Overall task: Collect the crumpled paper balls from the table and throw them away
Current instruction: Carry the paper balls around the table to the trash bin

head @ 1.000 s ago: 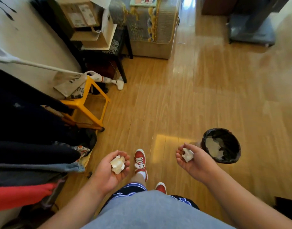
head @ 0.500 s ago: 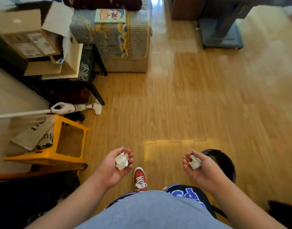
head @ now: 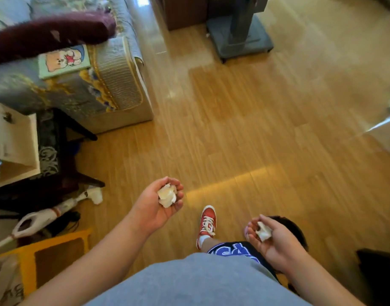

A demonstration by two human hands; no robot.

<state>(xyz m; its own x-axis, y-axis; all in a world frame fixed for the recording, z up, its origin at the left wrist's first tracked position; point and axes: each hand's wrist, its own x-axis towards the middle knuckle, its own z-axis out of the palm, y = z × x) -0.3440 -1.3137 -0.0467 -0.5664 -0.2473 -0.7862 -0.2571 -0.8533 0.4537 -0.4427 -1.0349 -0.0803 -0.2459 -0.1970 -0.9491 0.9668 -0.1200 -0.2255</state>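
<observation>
My left hand (head: 154,206) is palm up at lower centre, its fingers curled around a crumpled white paper ball (head: 167,195). My right hand (head: 271,238) is lower and to the right, cupping a smaller crumpled paper ball (head: 264,231). The black waste bin (head: 293,228) stands on the floor directly behind my right hand, which hides most of it; only its dark far rim shows. No table is in sight.
A sofa (head: 114,85) with a maroon cushion (head: 52,34) fills the upper left. A dark stool (head: 61,151), cardboard box (head: 15,146), umbrella (head: 46,215) and yellow stool (head: 30,250) line the left side. A grey wheeled stand base (head: 238,38) is at the top. Wooden floor (head: 256,140) spreads ahead.
The view has swung right and tilted up: the sofa is now larger at upper left. My right hand has dropped lower over the bin. Both hands still hold their paper balls.
</observation>
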